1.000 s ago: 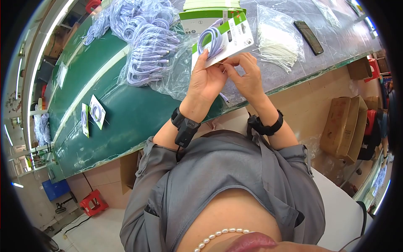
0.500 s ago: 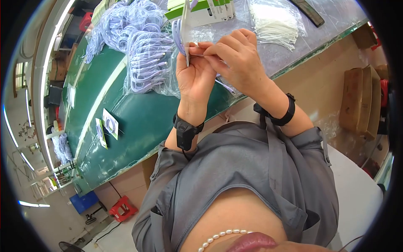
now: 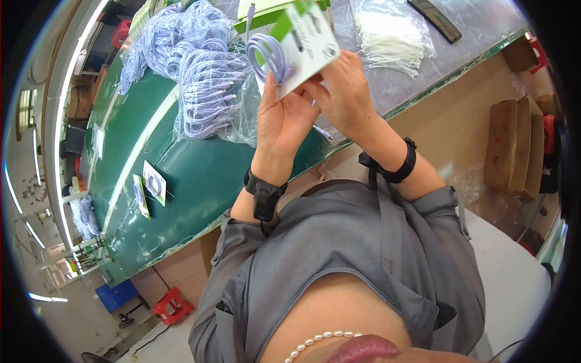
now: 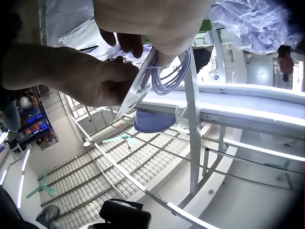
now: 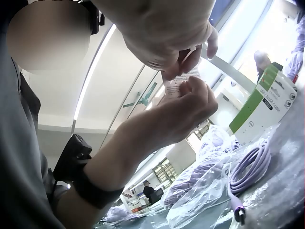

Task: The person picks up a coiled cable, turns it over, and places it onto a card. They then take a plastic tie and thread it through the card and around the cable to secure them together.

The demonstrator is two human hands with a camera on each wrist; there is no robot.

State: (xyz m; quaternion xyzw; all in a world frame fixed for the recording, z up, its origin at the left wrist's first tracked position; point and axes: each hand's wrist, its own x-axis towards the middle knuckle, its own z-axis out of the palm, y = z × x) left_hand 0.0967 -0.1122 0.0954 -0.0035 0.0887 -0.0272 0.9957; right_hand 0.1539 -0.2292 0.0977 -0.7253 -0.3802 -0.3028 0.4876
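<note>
Green tabletop, open toward its edge; left fingers pinching cable card, right fingers, grip unclear

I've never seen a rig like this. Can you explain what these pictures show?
There is no robot here: a person works bare-handed. The head view comes from a camera worn on the head, looking down; the other two come from small cameras strapped to the wrists, so they look oddly tilted. The left hand pinches a white-and-green card that carries a coiled lilac cable. The right hand is at the card's lower right edge; what its fingertips grip is hidden. On the table lie bagged lilac cables, a bundle of thin white strips, a dark phone and, off to the left, two carded cables.
</note>
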